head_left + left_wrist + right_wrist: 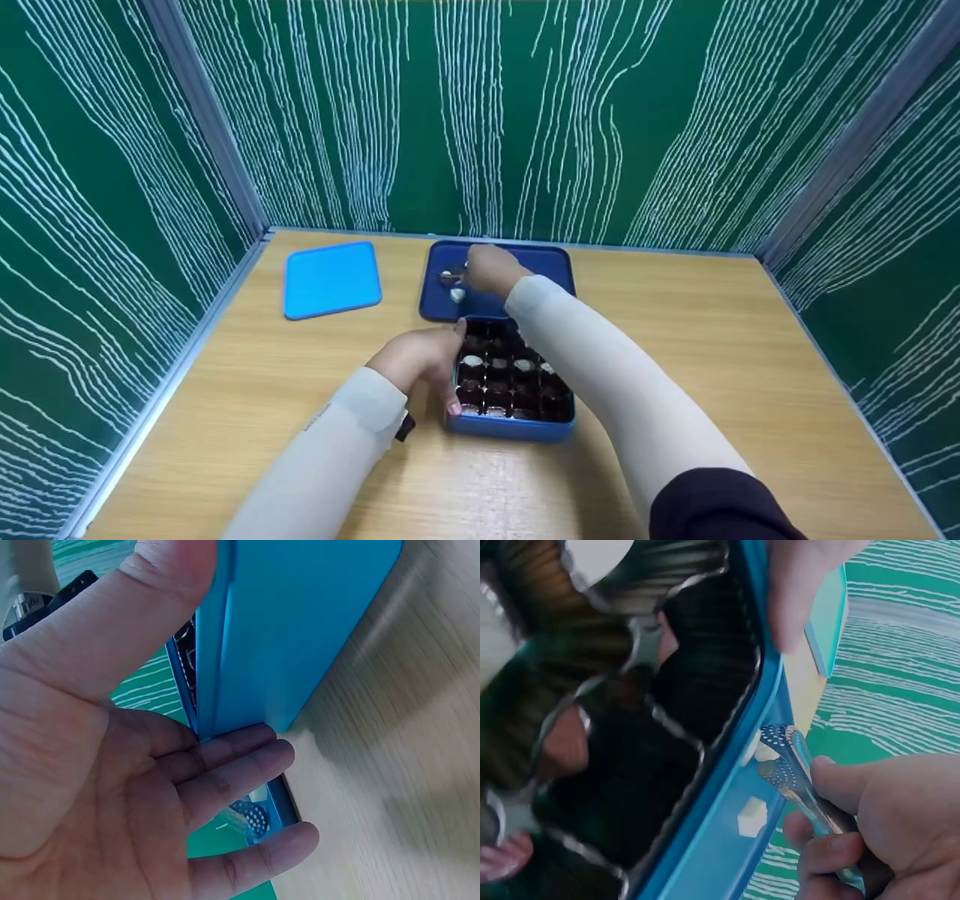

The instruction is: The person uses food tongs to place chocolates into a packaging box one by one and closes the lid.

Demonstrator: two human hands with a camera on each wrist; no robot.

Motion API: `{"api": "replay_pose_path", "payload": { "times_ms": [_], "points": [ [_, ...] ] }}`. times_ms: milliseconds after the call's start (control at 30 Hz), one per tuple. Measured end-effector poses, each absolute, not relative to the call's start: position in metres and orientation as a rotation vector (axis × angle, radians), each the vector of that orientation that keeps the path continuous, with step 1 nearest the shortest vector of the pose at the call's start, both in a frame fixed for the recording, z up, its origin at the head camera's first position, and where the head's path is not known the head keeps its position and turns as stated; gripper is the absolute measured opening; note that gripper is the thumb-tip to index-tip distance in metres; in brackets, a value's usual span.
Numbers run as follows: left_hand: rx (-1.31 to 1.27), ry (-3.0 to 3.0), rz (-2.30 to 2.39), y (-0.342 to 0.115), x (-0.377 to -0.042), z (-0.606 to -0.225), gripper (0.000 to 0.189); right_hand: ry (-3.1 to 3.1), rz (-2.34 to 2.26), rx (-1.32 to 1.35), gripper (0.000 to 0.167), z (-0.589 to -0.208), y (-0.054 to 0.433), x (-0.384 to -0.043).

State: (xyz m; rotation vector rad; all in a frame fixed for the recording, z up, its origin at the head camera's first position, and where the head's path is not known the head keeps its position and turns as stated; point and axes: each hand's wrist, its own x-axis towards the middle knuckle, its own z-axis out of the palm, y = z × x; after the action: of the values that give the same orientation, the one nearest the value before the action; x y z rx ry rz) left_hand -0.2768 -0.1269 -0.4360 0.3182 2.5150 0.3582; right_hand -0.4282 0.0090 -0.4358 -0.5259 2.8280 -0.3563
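A person, seen from above, wears smooth, close-fitting, pale grey arm sleeves: the left sleeve, at seven o'clock, carries tiny, unreadable dark lettering; the right sleeve, at four o'clock, meets a black garment sleeve. A small black piece sits by the left cuff. The hands are bare.

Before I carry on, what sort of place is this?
Probably a partitioned work booth: green panels with wavy white lines stand on three visible sides, grey corner posts join them, and a wood-grain table spans the space between.
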Motion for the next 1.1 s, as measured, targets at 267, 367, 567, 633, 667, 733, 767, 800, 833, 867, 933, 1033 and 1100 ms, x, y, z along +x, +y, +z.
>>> {"api": "replay_pose_path", "payload": {
  "times_ms": [267, 367, 567, 633, 667, 733, 767, 800, 833, 867, 933, 1033, 1100],
  "points": [
    [0.356, 2.521, 0.370, -0.129, -0.277, -0.438, 0.165, 2.823, -0.217, -0.545, 0.026, -0.412, 0.072, -0.432],
    [0.327, 2.522, 0.379, -0.132, -0.275, -0.436, 0.166, 2.820, -0.084, -0.514, 0.034, -0.398, 0.096, -0.430],
    [0.287, 2.505, 0.417, -0.138, -0.272, -0.433, 0.164, 2.733, 0.123, -0.472, 0.044, -0.377, 0.124, -0.420],
    [0.290, 2.507, 0.418, -0.139, -0.271, -0.433, 0.164, 2.726, 0.200, -0.503, 0.039, -0.374, 0.130, -0.417],
    [0.292, 2.512, 0.418, -0.140, -0.271, -0.433, 0.165, 2.732, 0.227, -0.521, 0.037, -0.373, 0.132, -0.415],
    [0.296, 2.517, 0.414, -0.139, -0.272, -0.433, 0.165, 2.754, 0.253, -0.545, 0.041, -0.372, 0.136, -0.413],
    [0.300, 2.520, 0.408, -0.138, -0.272, -0.433, 0.166, 2.768, 0.250, -0.544, 0.047, -0.371, 0.139, -0.412],
    [0.302, 2.519, 0.406, -0.137, -0.272, -0.433, 0.166, 2.783, 0.237, -0.535, 0.052, -0.371, 0.141, -0.411],
    [0.306, 2.519, 0.404, -0.136, -0.273, -0.433, 0.166, 2.800, 0.225, -0.524, 0.057, -0.370, 0.144, -0.410],
    [0.316, 2.517, 0.400, -0.134, -0.273, -0.433, 0.166, 2.814, 0.214, -0.502, 0.062, -0.370, 0.147, -0.409],
    [0.337, 2.511, 0.390, -0.131, -0.274, -0.434, 0.165, 2.831, 0.197, -0.461, 0.067, -0.369, 0.153, -0.407],
    [0.343, 2.504, 0.381, -0.127, -0.274, -0.435, 0.165, 2.828, 0.199, -0.435, 0.067, -0.370, 0.159, -0.405],
    [0.338, 2.501, 0.377, -0.125, -0.274, -0.435, 0.165, 2.816, 0.211, -0.438, 0.066, -0.373, 0.160, -0.405]
  ]
}}
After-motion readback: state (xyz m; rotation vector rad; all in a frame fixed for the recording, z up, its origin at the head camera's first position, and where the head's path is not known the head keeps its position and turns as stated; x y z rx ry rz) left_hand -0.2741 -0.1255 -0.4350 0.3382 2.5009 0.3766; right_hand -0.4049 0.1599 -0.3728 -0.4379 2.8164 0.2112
